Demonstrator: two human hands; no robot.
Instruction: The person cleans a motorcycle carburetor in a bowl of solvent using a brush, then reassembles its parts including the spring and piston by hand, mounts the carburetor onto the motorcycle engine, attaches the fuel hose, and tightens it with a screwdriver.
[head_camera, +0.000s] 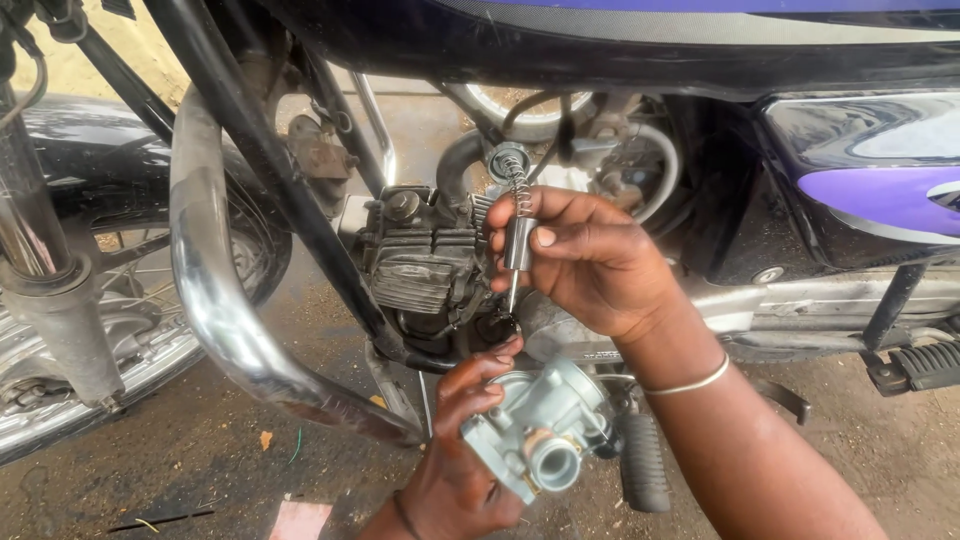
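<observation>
Right hand: my right hand (585, 265) was raised in front of the engine (425, 265), fingers pinched closed around a small metal slide (518, 243), thumb on its near face.
Slide and spring: a coiled spring (518, 190) rose from the slide to a round cap (508, 160), and a thin needle (512, 295) pointed down from its lower end; I judged the upright hold kept the needle aimed at the carburettor below.
Left hand: my left hand (465, 450) came up from the bottom edge, fingers curled shut around the silver carburettor (540, 430).
Carburettor: it sat low in the middle of the view, just below the needle tip and apart from it, tilted so its round throat faced me; I took the cupped grip as a way to steady it.
Wrist pose: the right wrist bent downward, a thin bangle (690, 383) on it; the forearm ran off to the lower right.
Surroundings: a chrome crash guard (215, 300) curved past on the left, a purple side panel (880, 190) sat at the right, and a footpeg (643, 462) hung beside the carburettor over bare dirt ground (190, 440).
</observation>
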